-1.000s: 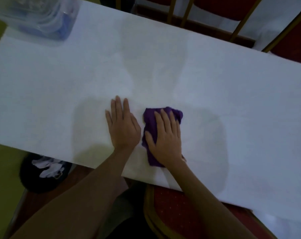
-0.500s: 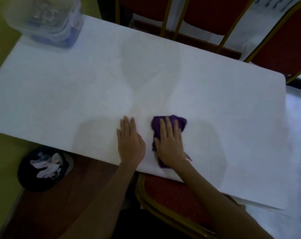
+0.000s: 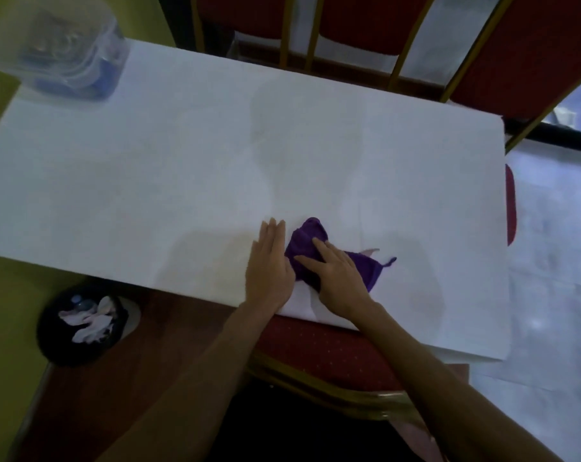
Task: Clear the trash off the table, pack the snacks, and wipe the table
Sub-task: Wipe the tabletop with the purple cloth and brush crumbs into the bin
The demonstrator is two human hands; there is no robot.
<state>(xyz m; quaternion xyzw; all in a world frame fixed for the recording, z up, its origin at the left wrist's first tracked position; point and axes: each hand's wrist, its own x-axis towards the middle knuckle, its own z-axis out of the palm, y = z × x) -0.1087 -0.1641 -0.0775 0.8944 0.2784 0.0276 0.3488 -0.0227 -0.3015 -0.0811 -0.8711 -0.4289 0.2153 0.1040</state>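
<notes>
A purple cloth (image 3: 307, 240) lies bunched on the white table (image 3: 182, 168) close to its near edge. My right hand (image 3: 337, 278) presses flat on the cloth with its fingers spread and pointing up-left. Beside it, my left hand (image 3: 269, 268) rests flat on the tabletop with straight fingers, its edge touching the cloth. A clear plastic container (image 3: 54, 50) with packed items stands at the table's far left corner.
A black trash bin (image 3: 82, 323) with crumpled paper stands on the floor at the left, below the table edge. Red chairs with gold frames (image 3: 349, 28) line the far side. Another red chair (image 3: 332, 358) is under the near edge.
My right hand has turned and dragged the cloth, which now trails out to the right. The camera has shifted, so the table's right end and bin show more fully.
</notes>
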